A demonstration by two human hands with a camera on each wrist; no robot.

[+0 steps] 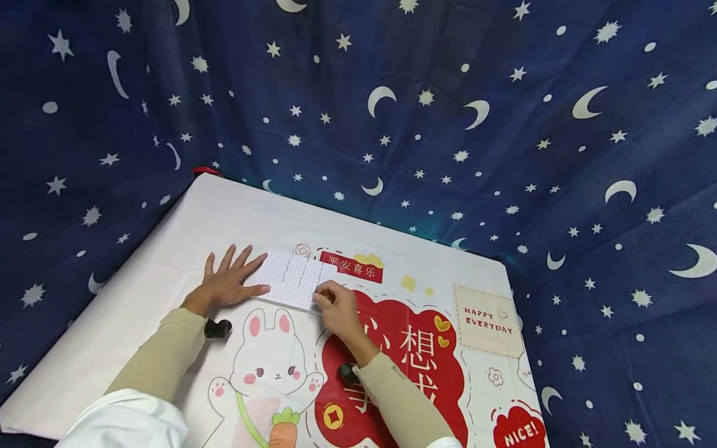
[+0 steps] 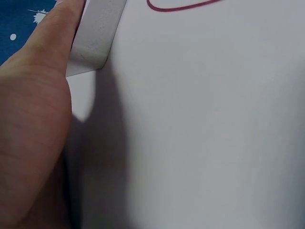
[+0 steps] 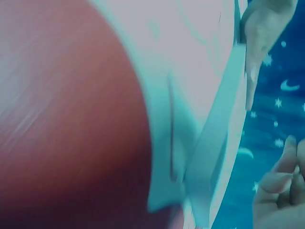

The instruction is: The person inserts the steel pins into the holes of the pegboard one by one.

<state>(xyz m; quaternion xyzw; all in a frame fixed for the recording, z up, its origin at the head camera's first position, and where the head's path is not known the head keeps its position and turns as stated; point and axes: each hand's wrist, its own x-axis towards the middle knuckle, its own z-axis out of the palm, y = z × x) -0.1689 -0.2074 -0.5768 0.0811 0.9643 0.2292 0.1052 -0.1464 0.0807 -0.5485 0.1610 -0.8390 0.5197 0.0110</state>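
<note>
A white block-like board (image 1: 288,280) with a grid of small dots lies on the table. Three thin dark lines, like slim pins (image 1: 304,270), show in a row on it. My left hand (image 1: 228,281) lies spread at the board's left end, thumb and fingertips along its edge. At the right end, my right hand (image 1: 338,308) has its fingers curled, with thumb and index finger together over the board. The right wrist view shows these fingertips (image 3: 281,181) pinched around something small; I cannot tell what it is. The board's thick side (image 3: 214,129) shows there too.
The white table cover (image 1: 185,249) carries a printed rabbit (image 1: 271,361) and red lettered patches (image 1: 414,336). Black wrist cameras (image 1: 218,328) sit near both hands. Dark blue cloth (image 1: 358,124) with moons and stars hangs behind and at both sides.
</note>
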